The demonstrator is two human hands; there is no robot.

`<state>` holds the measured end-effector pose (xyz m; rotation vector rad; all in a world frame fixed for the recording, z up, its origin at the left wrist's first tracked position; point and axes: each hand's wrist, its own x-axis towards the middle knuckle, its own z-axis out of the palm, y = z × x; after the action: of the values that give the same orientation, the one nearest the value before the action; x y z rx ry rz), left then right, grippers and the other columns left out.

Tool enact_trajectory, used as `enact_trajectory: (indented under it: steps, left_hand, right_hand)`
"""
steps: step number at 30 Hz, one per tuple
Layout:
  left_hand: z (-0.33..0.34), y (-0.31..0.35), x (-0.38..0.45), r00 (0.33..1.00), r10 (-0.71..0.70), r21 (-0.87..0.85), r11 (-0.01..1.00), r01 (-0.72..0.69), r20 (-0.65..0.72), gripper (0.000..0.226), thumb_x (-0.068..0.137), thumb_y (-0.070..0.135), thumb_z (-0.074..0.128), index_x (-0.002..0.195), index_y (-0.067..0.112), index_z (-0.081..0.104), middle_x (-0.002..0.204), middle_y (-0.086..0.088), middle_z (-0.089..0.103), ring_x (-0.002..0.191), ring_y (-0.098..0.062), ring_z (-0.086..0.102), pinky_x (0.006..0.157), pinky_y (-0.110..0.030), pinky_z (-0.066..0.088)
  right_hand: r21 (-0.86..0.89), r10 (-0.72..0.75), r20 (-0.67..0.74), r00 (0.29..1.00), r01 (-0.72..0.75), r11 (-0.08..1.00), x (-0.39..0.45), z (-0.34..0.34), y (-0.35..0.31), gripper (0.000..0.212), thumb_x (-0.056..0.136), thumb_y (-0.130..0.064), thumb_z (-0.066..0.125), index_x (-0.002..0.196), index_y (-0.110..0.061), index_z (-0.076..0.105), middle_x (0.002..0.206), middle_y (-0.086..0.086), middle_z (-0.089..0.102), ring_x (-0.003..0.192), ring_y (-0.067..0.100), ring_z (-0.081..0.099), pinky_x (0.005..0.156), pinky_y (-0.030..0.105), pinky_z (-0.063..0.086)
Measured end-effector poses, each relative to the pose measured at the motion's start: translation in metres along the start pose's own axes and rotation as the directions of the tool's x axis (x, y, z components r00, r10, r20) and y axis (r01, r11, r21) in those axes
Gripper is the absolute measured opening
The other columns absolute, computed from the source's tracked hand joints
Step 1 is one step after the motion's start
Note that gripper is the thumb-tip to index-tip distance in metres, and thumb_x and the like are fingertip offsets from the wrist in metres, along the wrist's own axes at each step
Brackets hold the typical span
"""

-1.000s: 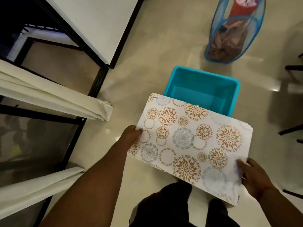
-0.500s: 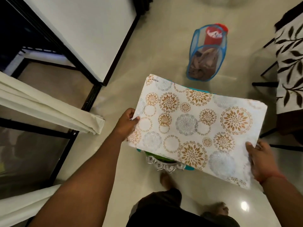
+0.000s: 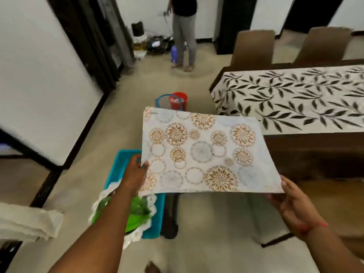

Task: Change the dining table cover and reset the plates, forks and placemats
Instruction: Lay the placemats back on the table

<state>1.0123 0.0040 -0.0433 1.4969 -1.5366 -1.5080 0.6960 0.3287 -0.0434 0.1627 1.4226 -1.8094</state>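
Two hands carry a stack of placemats (image 3: 204,152), white with gold and grey medallions, level in the air between the person and the dining bench (image 3: 315,150). The left hand (image 3: 136,174) pinches the stack's near left edge, thumb on top and fingers underneath. The right hand (image 3: 291,201) holds the near right corner; its fingers are loosely curled beneath the mats, and how firmly that grip closes I cannot tell.

On progress: a leaf-patterned cover (image 3: 291,99) lies spread along the bench, so the cover change looks done, though whether it is the fresh cloth cannot be read from this view. No plates, forks or mats show on the visible part of it, so the resetting seems barely begun. Laying the mats out looks like the step in hand.

Below the left forearm a turquoise tub (image 3: 157,213) sits on the floor with green, silver-rimmed plates (image 3: 137,211) inside, probably waiting their turn. Forks are not visible. Farther off stand a blue mesh basket (image 3: 163,99) and a red bucket (image 3: 178,100), two chairs (image 3: 254,48) behind the bench, and another person (image 3: 184,30) at the far end of the room.
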Motion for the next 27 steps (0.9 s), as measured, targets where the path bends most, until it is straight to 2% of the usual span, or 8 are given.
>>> enact_trajectory:
  steps: [4, 8, 10, 13, 18, 22, 25, 27]
  left_hand:
    - [0.099, 0.002, -0.035, 0.997, -0.028, 0.034, 0.999, 0.026, 0.072, 0.015, 0.1, 0.011, 0.053, 0.112, 0.02, 0.051, 0.112, -0.011, 0.067, 0.091, -0.026, 0.067, 0.079, -0.039, 0.054]
    - [0.198, 0.011, -0.07, 0.972, -0.072, -0.081, 0.992, 0.092, 0.225, 0.02, 0.101, 0.005, 0.05, 0.119, 0.013, 0.049, 0.113, -0.005, 0.066, 0.089, -0.02, 0.068, 0.066, -0.032, 0.056]
    - [0.226, 0.015, -0.079, 0.939, -0.108, -0.158, 0.973, 0.167, 0.328, 0.023, 0.101, 0.004, 0.05, 0.119, 0.018, 0.051, 0.114, -0.001, 0.069, 0.097, -0.024, 0.069, 0.075, -0.042, 0.059]
    - [0.249, 0.028, -0.072, 0.877, -0.173, -0.181, 0.943, 0.279, 0.448, 0.024, 0.1, 0.004, 0.054, 0.118, 0.02, 0.055, 0.115, -0.003, 0.072, 0.102, -0.03, 0.07, 0.082, -0.053, 0.058]
    - [0.276, 0.056, -0.021, 0.868, -0.164, -0.25, 0.918, 0.308, 0.469, 0.017, 0.097, 0.003, 0.056, 0.112, 0.009, 0.052, 0.11, -0.015, 0.072, 0.094, -0.034, 0.069, 0.065, -0.042, 0.058]
    - [0.299, 0.086, 0.05, 0.899, -0.134, -0.361, 0.884, 0.298, 0.416, 0.02, 0.097, 0.004, 0.053, 0.113, 0.016, 0.058, 0.104, -0.012, 0.072, 0.093, -0.032, 0.067, 0.08, -0.046, 0.056]
    - [0.313, 0.11, 0.119, 0.875, -0.139, -0.247, 0.928, 0.279, 0.463, 0.019, 0.095, 0.002, 0.054, 0.111, 0.007, 0.062, 0.096, -0.014, 0.073, 0.081, -0.03, 0.067, 0.07, -0.037, 0.054]
    - [0.321, 0.124, 0.167, 0.829, -0.19, -0.036, 0.969, 0.245, 0.526, 0.024, 0.092, -0.001, 0.055, 0.115, 0.002, 0.063, 0.101, -0.019, 0.072, 0.083, -0.031, 0.065, 0.068, -0.035, 0.051]
  right_hand:
    - [0.205, -0.032, 0.054, 0.998, 0.02, 0.979, -0.003, -0.025, -0.018, 0.035, 0.095, -0.02, 0.052, 0.13, -0.019, 0.059, 0.129, 0.01, 0.065, 0.099, 0.026, 0.069, 0.086, 0.049, 0.058]
    - [0.166, -0.063, 0.071, 0.996, 0.051, 0.985, -0.004, -0.018, -0.034, 0.024, 0.098, -0.012, 0.053, 0.119, -0.021, 0.06, 0.105, 0.002, 0.076, 0.089, 0.022, 0.073, 0.065, 0.039, 0.062]
    - [0.149, -0.103, -0.011, 0.995, 0.103, 0.983, 0.002, -0.018, -0.038, 0.024, 0.098, -0.007, 0.053, 0.117, -0.018, 0.063, 0.101, 0.002, 0.077, 0.088, 0.024, 0.073, 0.058, 0.035, 0.059]
    - [0.154, -0.125, -0.068, 0.99, 0.134, 0.979, 0.016, -0.031, -0.054, 0.03, 0.096, -0.004, 0.056, 0.125, -0.01, 0.062, 0.117, 0.013, 0.071, 0.101, 0.033, 0.07, 0.067, 0.039, 0.059]
    - [0.156, -0.163, -0.086, 0.983, 0.175, 0.972, 0.048, -0.046, -0.084, 0.034, 0.093, 0.0, 0.055, 0.123, -0.014, 0.064, 0.12, 0.012, 0.07, 0.109, 0.036, 0.067, 0.092, 0.055, 0.053]
    - [0.089, -0.167, -0.117, 0.979, 0.178, 0.98, 0.083, -0.051, -0.112, 0.033, 0.088, 0.007, 0.057, 0.114, -0.011, 0.065, 0.111, 0.01, 0.074, 0.102, 0.032, 0.069, 0.082, 0.044, 0.055]
    - [0.071, -0.125, -0.141, 0.982, 0.136, 0.988, 0.123, -0.048, -0.134, 0.043, 0.081, 0.007, 0.062, 0.121, -0.006, 0.061, 0.114, 0.014, 0.072, 0.108, 0.038, 0.065, 0.09, 0.05, 0.052]
    - [0.064, -0.111, -0.181, 0.977, 0.124, 0.99, 0.154, -0.039, -0.148, 0.05, 0.075, 0.006, 0.064, 0.124, -0.005, 0.059, 0.115, 0.016, 0.071, 0.108, 0.04, 0.065, 0.093, 0.051, 0.051]
